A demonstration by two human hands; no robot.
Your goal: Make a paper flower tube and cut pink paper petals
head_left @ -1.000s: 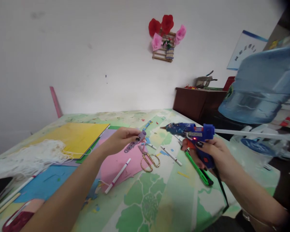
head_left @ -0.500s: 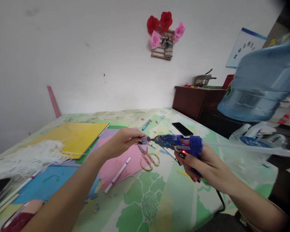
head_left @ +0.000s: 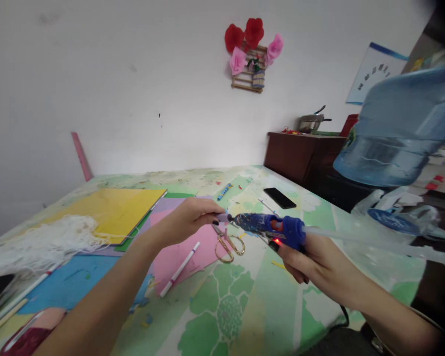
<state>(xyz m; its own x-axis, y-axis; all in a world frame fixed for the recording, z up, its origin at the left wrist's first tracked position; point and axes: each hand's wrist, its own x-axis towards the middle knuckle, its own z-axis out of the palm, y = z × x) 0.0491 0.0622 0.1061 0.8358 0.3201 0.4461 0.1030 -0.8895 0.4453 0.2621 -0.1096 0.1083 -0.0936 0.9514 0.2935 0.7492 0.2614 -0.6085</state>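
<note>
Your left hand (head_left: 193,213) is pinching the purple piece (head_left: 224,217) above the pink paper (head_left: 170,259); your right hand (head_left: 315,257) is wrapping its fingers round the glue gun (head_left: 261,224), its nozzle (head_left: 233,219) sitting at the piece's end. You're probably gluing; the next move is calling for steadiness.

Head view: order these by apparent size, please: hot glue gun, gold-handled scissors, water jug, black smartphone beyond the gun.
1. Water jug
2. Hot glue gun
3. Gold-handled scissors and black smartphone: too alike to rank; the smartphone lies farther away.
</note>
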